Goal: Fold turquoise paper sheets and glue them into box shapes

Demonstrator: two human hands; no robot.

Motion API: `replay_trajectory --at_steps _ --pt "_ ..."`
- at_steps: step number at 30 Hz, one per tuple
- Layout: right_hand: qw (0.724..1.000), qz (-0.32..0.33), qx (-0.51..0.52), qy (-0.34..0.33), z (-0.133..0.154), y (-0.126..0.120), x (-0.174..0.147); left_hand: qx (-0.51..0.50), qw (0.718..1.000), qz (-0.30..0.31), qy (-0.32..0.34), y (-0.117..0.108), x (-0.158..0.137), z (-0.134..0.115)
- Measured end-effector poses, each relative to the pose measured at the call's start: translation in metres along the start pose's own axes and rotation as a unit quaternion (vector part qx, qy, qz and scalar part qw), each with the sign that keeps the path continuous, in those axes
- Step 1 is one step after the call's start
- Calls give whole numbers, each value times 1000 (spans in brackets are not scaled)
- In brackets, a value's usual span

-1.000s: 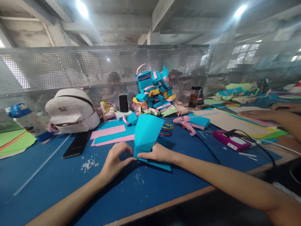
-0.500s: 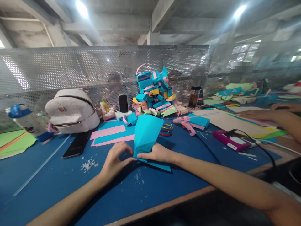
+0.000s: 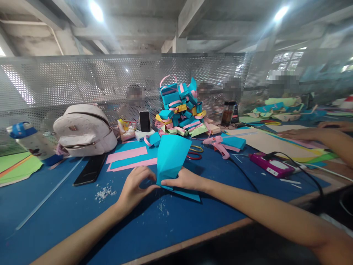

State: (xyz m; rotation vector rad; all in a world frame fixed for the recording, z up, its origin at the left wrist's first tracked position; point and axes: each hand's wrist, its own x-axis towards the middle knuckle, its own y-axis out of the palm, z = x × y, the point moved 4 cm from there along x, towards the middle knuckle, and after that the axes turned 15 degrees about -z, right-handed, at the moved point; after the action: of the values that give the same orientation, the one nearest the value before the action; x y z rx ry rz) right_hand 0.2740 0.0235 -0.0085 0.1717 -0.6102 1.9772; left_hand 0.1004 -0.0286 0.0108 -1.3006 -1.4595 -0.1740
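A bent sheet of blue paper (image 3: 173,154) stands up between my hands, with one flap lying low to the right near the table. My right hand (image 3: 184,179) is closed on its lower part, thumb in front and fingers hidden behind the paper. On the other side, my left hand (image 3: 139,184) pinches the lower left edge between thumb and fingertips. Just beyond the paper lie scissors (image 3: 196,148) with yellow and red handles. To their right rests a pink glue gun (image 3: 217,145). Flat pink and blue paper strips (image 3: 128,154) lie behind my left hand.
At the back rises a pile of blue, pink and yellow paper pieces (image 3: 182,106). On the left are a white backpack (image 3: 86,129), a bottle (image 3: 35,143) and a dark phone (image 3: 89,170). A magenta device (image 3: 271,165) with cables sits right; another person's arm (image 3: 328,138) reaches in there.
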Motion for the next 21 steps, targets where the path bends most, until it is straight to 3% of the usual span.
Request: replay_trajectory --at_steps 21 --pt "1000 -1 17 -7 2 0 0 -6 1000 10 1 -1 0 1"
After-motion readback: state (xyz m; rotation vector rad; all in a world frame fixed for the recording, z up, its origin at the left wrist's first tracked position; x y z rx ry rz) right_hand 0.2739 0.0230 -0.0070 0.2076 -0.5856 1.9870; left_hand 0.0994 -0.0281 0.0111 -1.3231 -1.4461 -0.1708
